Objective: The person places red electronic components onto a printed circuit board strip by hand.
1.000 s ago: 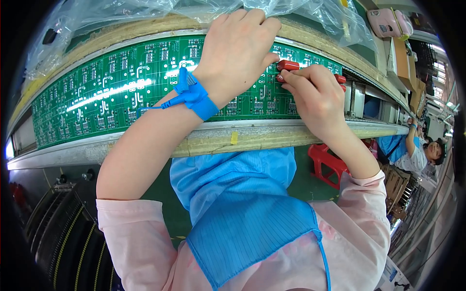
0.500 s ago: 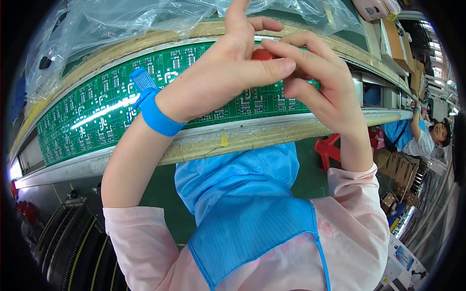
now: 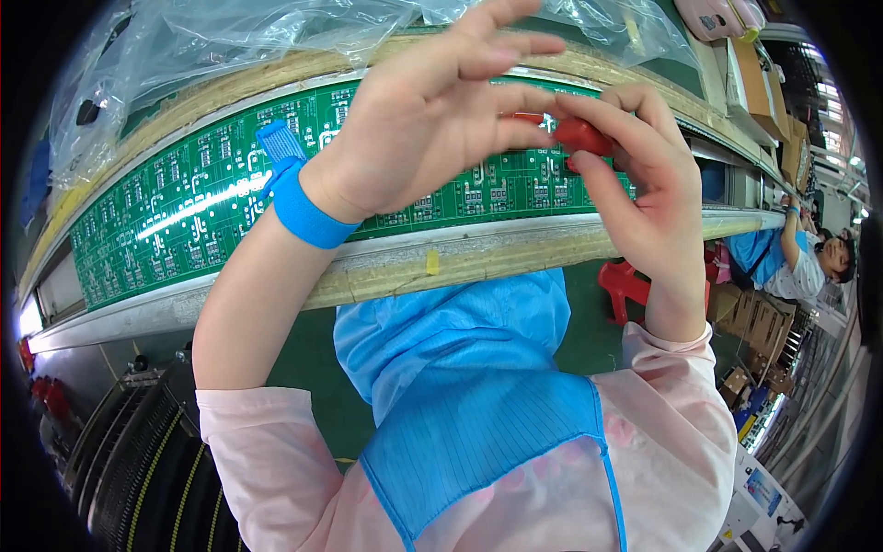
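Note:
Both hands are raised over a long green printed circuit board [image 3: 221,170] covered with small components. My left hand [image 3: 432,120], with a blue wrist strap [image 3: 313,212] on its wrist, pinches a small red piece [image 3: 526,117] between thumb and index finger; its other fingers are stretched out. My right hand [image 3: 648,175] has its fingers curled around a glossy red part [image 3: 582,136], with another bit of red showing below it. The two hands meet at the fingertips. Fingers partly cover the red parts, and their exact kind cannot be made out.
Worn rails [image 3: 386,276] run along both long sides of the board. Clear plastic sheeting [image 3: 230,41] lies beyond it. A red stool [image 3: 623,290] stands below at the right, and black ribbed racks [image 3: 138,451] at the lower left. Another person [image 3: 796,248] is at the far right.
My right hand has shifted right and slightly down, uncovering more of the red part. My left hand has turned, with its thumb and index finger pointing right.

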